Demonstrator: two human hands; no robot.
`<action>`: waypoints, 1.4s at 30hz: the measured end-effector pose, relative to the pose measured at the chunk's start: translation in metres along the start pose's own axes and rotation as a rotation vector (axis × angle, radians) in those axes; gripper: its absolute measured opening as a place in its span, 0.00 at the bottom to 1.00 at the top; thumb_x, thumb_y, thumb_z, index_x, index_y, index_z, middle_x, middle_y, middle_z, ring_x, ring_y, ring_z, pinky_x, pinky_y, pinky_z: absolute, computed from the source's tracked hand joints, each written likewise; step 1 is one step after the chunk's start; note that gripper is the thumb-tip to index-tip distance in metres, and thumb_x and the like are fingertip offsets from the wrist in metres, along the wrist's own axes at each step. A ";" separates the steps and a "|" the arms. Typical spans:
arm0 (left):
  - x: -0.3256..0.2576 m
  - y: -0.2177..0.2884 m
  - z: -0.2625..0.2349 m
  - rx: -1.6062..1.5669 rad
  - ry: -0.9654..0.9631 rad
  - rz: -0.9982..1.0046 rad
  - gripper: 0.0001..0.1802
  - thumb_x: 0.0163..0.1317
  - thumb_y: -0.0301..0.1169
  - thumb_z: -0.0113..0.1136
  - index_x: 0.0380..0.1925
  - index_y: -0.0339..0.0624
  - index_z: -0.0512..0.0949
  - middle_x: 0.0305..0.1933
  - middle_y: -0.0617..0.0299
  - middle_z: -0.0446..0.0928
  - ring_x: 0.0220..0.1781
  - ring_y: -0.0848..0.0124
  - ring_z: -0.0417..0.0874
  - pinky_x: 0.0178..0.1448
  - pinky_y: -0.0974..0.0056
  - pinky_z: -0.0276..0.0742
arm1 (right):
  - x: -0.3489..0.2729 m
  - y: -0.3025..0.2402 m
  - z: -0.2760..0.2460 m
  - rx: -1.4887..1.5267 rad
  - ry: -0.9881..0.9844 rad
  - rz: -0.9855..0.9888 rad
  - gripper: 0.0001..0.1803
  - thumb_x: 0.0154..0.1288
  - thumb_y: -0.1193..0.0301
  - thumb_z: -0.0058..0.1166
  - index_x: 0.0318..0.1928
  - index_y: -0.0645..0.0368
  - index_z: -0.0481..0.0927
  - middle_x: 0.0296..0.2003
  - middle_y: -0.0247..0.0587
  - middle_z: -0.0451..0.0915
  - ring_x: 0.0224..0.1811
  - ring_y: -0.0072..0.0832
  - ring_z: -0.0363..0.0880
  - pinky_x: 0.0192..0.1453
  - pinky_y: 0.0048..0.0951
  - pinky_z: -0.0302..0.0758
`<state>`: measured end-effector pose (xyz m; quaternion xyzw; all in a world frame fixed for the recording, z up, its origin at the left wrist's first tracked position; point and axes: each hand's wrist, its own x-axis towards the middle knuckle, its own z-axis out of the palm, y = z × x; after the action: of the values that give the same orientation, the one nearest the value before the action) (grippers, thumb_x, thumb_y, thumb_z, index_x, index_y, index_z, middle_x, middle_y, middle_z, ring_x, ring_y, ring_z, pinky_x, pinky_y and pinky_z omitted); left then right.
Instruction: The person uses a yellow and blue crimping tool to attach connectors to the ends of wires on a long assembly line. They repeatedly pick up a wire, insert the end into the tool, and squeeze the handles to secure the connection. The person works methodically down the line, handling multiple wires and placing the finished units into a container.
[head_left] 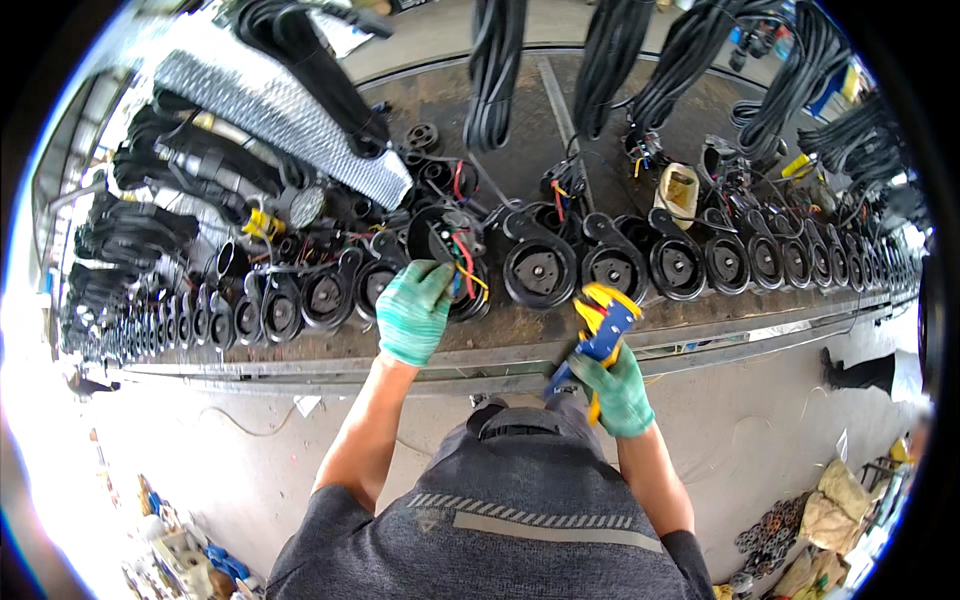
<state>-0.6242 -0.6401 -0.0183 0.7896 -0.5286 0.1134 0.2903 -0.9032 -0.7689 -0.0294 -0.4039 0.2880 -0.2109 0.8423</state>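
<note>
Gloved hands busy at the row of black round housings on the table (pixel 700 318).
Left hand (pixel 414 310) clamps one matte housing (pixel 447 255), its loose coloured wires (pixel 466 262) liable to snag; right hand (pixel 617 388) grips blue-and-yellow crimping pliers (pixel 600 328), which could nick them.

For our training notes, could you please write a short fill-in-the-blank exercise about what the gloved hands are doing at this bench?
1. Both hands wear ____ gloves.
2. The right hand holds a yellow-and-blue ____ tool.
3. The left hand grips a round black part with coloured ____ coming out of it.
4. Similar black parts lie in a ____ along the bench.

Missing words: green; crimping; wires; row
</note>
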 end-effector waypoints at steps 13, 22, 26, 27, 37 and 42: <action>-0.050 0.004 -0.005 0.145 -0.068 0.016 0.12 0.57 0.29 0.70 0.42 0.45 0.87 0.41 0.58 0.82 0.38 0.55 0.83 0.40 0.53 0.80 | 0.072 0.018 0.099 -0.461 0.028 -0.355 0.35 0.58 0.73 0.76 0.63 0.62 0.70 0.43 0.34 0.81 0.42 0.22 0.80 0.50 0.26 0.80; -0.064 -0.003 0.001 0.126 -0.160 0.045 0.17 0.58 0.34 0.69 0.48 0.47 0.85 0.42 0.58 0.81 0.41 0.54 0.82 0.43 0.53 0.80 | 0.088 0.036 0.094 -0.894 -0.070 -0.333 0.32 0.60 0.74 0.67 0.63 0.63 0.69 0.39 0.53 0.86 0.39 0.43 0.88 0.47 0.38 0.84; -0.066 -0.003 -0.013 -0.062 -0.275 -0.066 0.27 0.56 0.36 0.75 0.56 0.43 0.80 0.48 0.53 0.83 0.48 0.52 0.84 0.51 0.54 0.82 | 0.089 0.036 0.093 -0.742 -0.128 -0.363 0.39 0.61 0.78 0.62 0.73 0.59 0.65 0.51 0.42 0.85 0.46 0.31 0.86 0.55 0.29 0.81; -0.066 -0.001 -0.015 -0.127 -0.251 -0.133 0.28 0.56 0.36 0.75 0.57 0.43 0.79 0.49 0.52 0.82 0.48 0.52 0.84 0.51 0.55 0.82 | 0.089 0.034 0.093 -0.702 -0.169 -0.375 0.40 0.62 0.79 0.62 0.74 0.58 0.63 0.53 0.38 0.84 0.46 0.26 0.84 0.54 0.27 0.80; -0.036 0.006 -0.012 -0.248 -0.117 0.050 0.24 0.58 0.25 0.69 0.57 0.43 0.81 0.48 0.54 0.79 0.42 0.56 0.86 0.46 0.59 0.84 | 0.083 0.021 0.102 -0.584 -0.199 -0.195 0.39 0.61 0.79 0.62 0.73 0.56 0.66 0.50 0.36 0.84 0.47 0.22 0.84 0.55 0.27 0.81; -0.028 0.004 -0.006 -0.456 -0.192 0.131 0.25 0.62 0.20 0.62 0.61 0.42 0.79 0.61 0.50 0.80 0.57 0.50 0.85 0.55 0.58 0.84 | 0.086 0.016 0.095 -0.699 -0.185 -0.245 0.39 0.60 0.77 0.63 0.72 0.57 0.67 0.53 0.39 0.84 0.51 0.27 0.84 0.58 0.30 0.80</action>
<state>-0.6387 -0.6158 -0.0261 0.6750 -0.6156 -0.0656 0.4014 -0.7746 -0.7571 -0.0210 -0.7157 0.2150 -0.1617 0.6445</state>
